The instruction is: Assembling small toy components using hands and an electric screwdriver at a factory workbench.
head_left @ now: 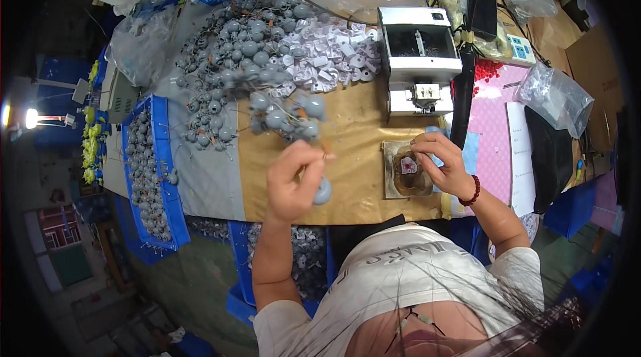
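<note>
My left hand (294, 176) is closed over the brown mat, a little smeared by motion. An orange-brown bit (326, 150) shows at its fingertips, and a grey ball (322, 192) sticks out beside the palm; the join between them is hidden. Just beyond lies a loose cluster of grey balls (284, 116) with thin wires, partly blurred. My right hand (444, 162) is pinched, thumb against fingers, above the right side of a square plate (394, 187) with a dark stained middle. On that plate sits a small white piece with red (408, 166). Whatever the right fingertips grip is too small to make out.
A white-and-black machine (419, 46) stands behind the plate. Heaps of grey wired balls (234, 43) and white plastic parts (334, 53) cover the far table. A blue crate (167, 203) of grey balls is at left. Red bits (487, 70) and a plastic bag (554, 96) lie right.
</note>
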Demonstrator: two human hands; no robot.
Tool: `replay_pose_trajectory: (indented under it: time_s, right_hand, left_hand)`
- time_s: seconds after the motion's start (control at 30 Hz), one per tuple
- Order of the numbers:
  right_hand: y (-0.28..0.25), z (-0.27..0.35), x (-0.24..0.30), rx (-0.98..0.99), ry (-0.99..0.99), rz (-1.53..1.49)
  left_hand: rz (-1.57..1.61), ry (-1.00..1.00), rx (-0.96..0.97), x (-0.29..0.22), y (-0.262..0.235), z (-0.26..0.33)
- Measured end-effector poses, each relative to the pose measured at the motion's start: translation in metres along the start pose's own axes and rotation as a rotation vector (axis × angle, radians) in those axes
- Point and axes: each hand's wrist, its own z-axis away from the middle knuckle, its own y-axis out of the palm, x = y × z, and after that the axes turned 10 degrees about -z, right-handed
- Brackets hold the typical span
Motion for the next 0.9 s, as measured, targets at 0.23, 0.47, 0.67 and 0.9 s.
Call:
replay_pose_trajectory:
  time_s: [0.23,0.47,0.67,0.9]
  right_hand:
    - [0.005,0.005,0.003,0.017,-0.002,-0.016]
    - [0.006,-0.002,0.008,0.015,-0.028,-0.012]
    - [0.009,-0.003,0.015,0.028,-0.064,-0.01]
    - [0.015,-0.014,0.02,0.049,-0.129,0.008]
  left_hand:
    - [-0.137,-0.695,0.043,0.098,0.006,0.012]
    - [-0.031,-0.516,-0.094,0.059,-0.001,-0.004]
    - [-0.035,-0.511,0.026,0.034,-0.001,0.01]
    - [-0.012,-0.509,0.083,0.067,0.006,0.035]
